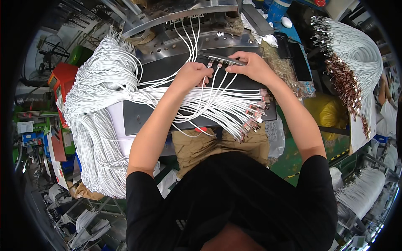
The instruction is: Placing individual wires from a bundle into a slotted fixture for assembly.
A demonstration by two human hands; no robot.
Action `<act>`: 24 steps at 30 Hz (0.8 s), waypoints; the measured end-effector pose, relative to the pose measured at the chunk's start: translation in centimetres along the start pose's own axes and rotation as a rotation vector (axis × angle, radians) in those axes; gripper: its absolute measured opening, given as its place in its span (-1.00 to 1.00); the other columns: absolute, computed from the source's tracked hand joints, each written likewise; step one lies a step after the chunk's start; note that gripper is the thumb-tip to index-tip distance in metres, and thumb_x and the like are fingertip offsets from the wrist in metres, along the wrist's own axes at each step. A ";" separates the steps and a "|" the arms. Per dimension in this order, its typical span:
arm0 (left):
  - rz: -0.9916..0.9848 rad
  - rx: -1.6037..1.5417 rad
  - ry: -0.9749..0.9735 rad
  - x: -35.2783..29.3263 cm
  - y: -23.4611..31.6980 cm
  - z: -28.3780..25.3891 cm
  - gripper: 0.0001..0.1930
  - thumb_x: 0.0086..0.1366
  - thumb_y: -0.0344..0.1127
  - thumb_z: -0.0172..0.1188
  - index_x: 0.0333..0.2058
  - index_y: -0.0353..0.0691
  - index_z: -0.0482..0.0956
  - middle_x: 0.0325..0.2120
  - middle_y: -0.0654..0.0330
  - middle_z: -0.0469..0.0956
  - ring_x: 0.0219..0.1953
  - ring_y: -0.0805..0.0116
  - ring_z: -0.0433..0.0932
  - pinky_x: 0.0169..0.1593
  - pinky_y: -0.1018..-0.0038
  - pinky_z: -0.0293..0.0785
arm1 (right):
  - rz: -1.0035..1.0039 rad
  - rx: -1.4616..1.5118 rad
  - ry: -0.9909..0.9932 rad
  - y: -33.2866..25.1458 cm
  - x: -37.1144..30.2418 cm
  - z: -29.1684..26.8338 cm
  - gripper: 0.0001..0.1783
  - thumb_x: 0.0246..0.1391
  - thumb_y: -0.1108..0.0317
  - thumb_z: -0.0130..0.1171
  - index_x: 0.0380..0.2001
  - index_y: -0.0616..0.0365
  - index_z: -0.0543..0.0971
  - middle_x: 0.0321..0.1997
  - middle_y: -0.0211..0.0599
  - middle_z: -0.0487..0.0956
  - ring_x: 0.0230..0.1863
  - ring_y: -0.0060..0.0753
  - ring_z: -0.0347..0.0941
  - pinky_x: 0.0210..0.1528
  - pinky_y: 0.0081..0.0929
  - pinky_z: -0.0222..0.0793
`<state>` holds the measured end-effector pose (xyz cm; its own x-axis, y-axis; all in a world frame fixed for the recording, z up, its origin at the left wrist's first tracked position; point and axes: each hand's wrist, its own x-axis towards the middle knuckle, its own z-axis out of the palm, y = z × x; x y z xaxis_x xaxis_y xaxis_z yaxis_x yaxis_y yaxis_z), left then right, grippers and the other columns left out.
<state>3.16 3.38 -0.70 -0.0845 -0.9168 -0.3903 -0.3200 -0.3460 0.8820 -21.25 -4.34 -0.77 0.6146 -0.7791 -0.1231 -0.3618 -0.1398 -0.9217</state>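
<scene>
A dark narrow bar-shaped fixture [221,57] lies across the middle of the work surface, with several cable connectors [219,65] seated along its near edge. My right hand [254,68] grips the bar's right end, thumb and fingers closed around it. At its left part, my left hand [192,75] is closed in a pinch on a white cable close to its connector. White cables trail from the bar toward me. Below both hands, a fanned bundle of white cables [197,101] ends at the right in small metal connectors [253,115] with reddish-brown parts.
A large heap of white cables [98,83] hangs over the left side. Behind the hands stands a metal machine [184,16] with a few cables inserted. Another cable bundle [356,54] lies at the right, near a yellow bag [331,112]. A red machine part [62,85] stands far left.
</scene>
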 end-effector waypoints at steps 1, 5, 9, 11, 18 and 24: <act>-0.017 0.011 0.024 -0.1 0.2 0.1 -0.72 0.29 -0.13 0.24 -0.41 -0.26 0.66 -0.61 0.31 0.54 -0.60 0.57 0.43 -0.48 0.62 0.33 | -0.009 0.013 -0.020 -0.1 -0.1 0.0 -0.51 -0.06 0.11 0.47 -0.11 0.19 0.64 -0.30 -0.28 0.70 -0.32 -0.54 0.59 -0.19 -0.56 0.44; 0.004 -0.003 -0.015 -0.9 1.2 0.4 -0.70 0.27 -0.13 0.25 -0.45 -0.29 0.66 -0.60 0.28 0.57 -0.60 0.56 0.44 -0.48 0.61 0.34 | -0.006 -0.004 -0.083 -0.9 -0.6 -0.5 -0.56 0.00 0.16 0.42 -0.08 0.15 0.63 -0.32 -0.32 0.69 -0.32 -0.57 0.56 -0.21 -0.55 0.42; -0.037 0.219 0.036 -1.4 2.2 -0.4 -0.62 0.30 -0.07 0.23 -0.46 -0.33 0.66 -0.58 0.25 0.59 -0.59 0.53 0.48 -0.46 0.58 0.38 | -0.120 -0.252 -0.043 -1.2 -0.1 -1.0 -0.62 0.12 0.22 0.32 -0.04 0.17 0.59 -0.30 -0.33 0.64 -0.26 -0.48 0.52 -0.20 -0.48 0.40; -0.011 0.366 0.240 -0.8 2.6 -1.8 -0.57 0.32 0.00 0.21 -0.32 -0.36 0.65 -0.53 0.24 0.61 -0.53 0.52 0.51 -0.42 0.58 0.40 | -0.333 -0.594 0.111 -1.1 1.4 -0.9 -0.65 0.16 0.19 0.27 -0.08 0.19 0.60 -0.28 -0.27 0.62 -0.19 -0.31 0.54 -0.14 -0.37 0.41; 0.055 -0.461 0.110 3.7 2.3 -5.4 -0.39 0.33 0.13 0.15 0.00 -0.41 0.52 -0.17 0.03 0.66 -0.22 0.40 0.61 -0.14 0.50 0.47 | -0.693 -0.591 0.735 -1.4 16.7 -0.3 -0.74 0.20 0.17 0.17 -0.22 0.12 0.64 -0.20 -0.16 0.60 -0.11 -0.06 0.49 -0.05 -0.18 0.39; 0.085 -0.067 0.242 0.2 3.6 -3.9 -0.45 0.37 0.09 0.13 -0.04 -0.41 0.55 -0.27 0.15 0.61 -0.30 0.47 0.51 -0.21 0.53 0.40 | -0.692 -0.608 0.573 -0.1 26.5 -1.3 -0.74 0.20 0.18 0.12 -0.25 0.15 0.59 -0.31 -0.16 0.60 -0.26 -0.18 0.52 -0.19 -0.22 0.45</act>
<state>5.69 1.20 3.44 0.1219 -0.9614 -0.2466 -0.2571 -0.2705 0.9277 -5.86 -25.81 -3.45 0.4573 -0.5626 0.6887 -0.4461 -0.8151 -0.3697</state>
